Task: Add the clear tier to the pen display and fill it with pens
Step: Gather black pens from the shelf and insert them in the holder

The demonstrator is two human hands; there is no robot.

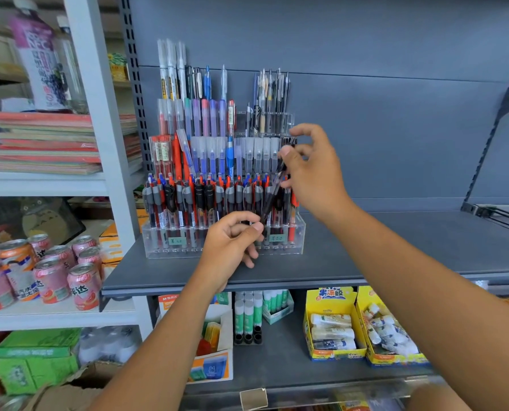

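A clear acrylic tiered pen display (299, 232) stands on the grey shelf (395, 250), packed with pens in several stepped rows. The front tier holds red, black and grey click pens (199, 200). My right hand (312, 170) is raised at the display's right end and pinches the top of a dark translucent pen (272, 194), which slants down to the left. My left hand (232, 241) is in front of the front tier with curled fingers, pinching the lower end of the same pen.
White shelving to the left carries stacked notebooks (48, 143), a purple bottle (40, 57) and pink drink cans (51, 274). Below the grey shelf sit glue sticks (248, 315) and yellow boxes (333, 324) of small bottles. The grey shelf extends bare to the right.
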